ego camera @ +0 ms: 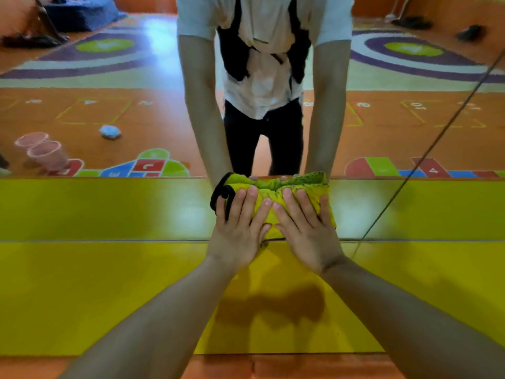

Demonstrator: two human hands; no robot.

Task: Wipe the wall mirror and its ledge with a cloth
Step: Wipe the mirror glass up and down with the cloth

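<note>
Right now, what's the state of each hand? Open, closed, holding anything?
Left hand: open, straight fingers pressing down on the yellow cloth.
Right hand: open, straight fingers pressing on the same cloth.

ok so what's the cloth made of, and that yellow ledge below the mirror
The cloth looks like soft yellow-green microfibre or terry, black-edged: it bunches into folds under the left hand and right hand. The ledge looks like hard, glossy painted or laminated board: it shows light glare.

Reflected in the mirror (382, 138), floor markings (433, 170) read 4, 3, 10, perhaps 2.
</note>
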